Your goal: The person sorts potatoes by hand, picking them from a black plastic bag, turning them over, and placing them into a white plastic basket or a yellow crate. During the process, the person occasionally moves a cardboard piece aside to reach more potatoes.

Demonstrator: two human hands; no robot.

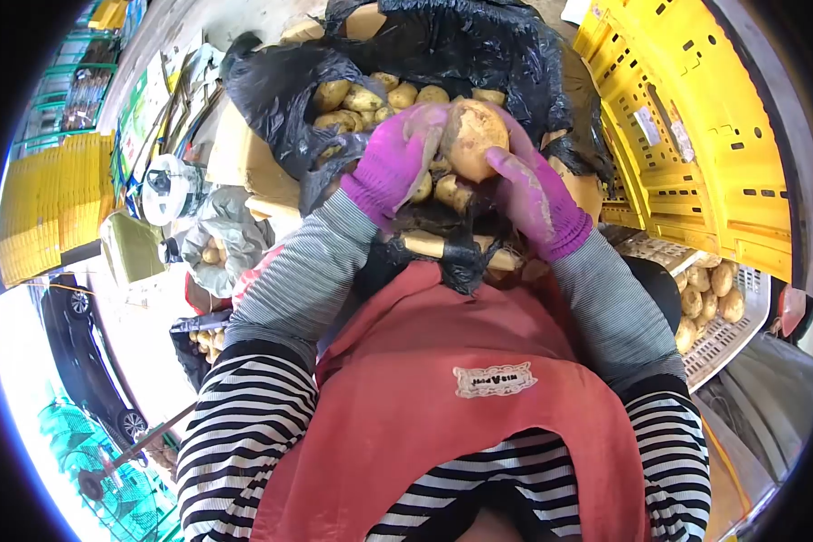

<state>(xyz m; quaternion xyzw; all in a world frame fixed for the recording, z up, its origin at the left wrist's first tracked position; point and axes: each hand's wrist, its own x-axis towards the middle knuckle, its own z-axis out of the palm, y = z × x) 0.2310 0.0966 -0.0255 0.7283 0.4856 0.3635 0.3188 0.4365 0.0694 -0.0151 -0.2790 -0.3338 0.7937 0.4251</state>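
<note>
A: Principal piece?
B: Potato (477,140), one, large, tan-yellow skin with darker smudges; raised over the lined box, between two gloved hands.
A: Left hand (397,155)?
B: Purple knit glove, pale soiling at the fingers; curled against the potato's near-left side, gripping it.
A: Right hand (535,185)?
B: Matching glove, likewise soiled; closed round the opposite side, thumb pressed to the skin.
A: Container beneath?
B: Cardboard box (248,167), with black plastic liner (488,41) bunched over its rim; further potatoes (363,99) heaped inside.
A: Items to the right?
B: Yellow crate (727,181), perforated walls; near it, a pale slatted basket (757,307) bearing more potatoes.
A: To the left?
B: Translucent bag (235,221), a few pale round items within; dark car (86,352), well apart.
A: Clothing?
B: Red apron (425,388) with white label patch; black-and-white striped garment (239,406); finely striped grey sleeve covers (303,271)
</note>
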